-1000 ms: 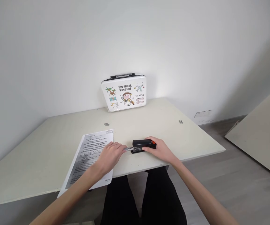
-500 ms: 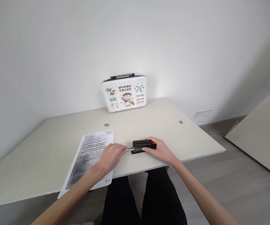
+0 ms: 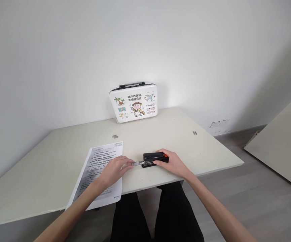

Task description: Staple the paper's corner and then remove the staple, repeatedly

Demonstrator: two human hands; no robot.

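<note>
A black stapler (image 3: 151,156) with an orange-red patch at its rear lies on the table near the front edge. My right hand (image 3: 172,164) is closed around its rear end, thumb on the near side. From the stapler's front a slim metal staple tray (image 3: 137,163) sticks out to the left. My left hand (image 3: 116,169) pinches the outer end of that tray between thumb and fingers. Under my left wrist and forearm lies a printed sheet of paper (image 3: 102,154), whose lower end hangs past the table edge.
A white cartoon-printed case (image 3: 137,104) with a black handle leans against the wall at the back of the table (image 3: 170,134). Small strips of staples lie at the left (image 3: 115,136) and at the right (image 3: 194,133). A pale panel (image 3: 281,144) stands at far right.
My left hand has moved slightly left, and more of the metal staple tray shows outside the stapler. My right hand keeps its hold on the stapler.
</note>
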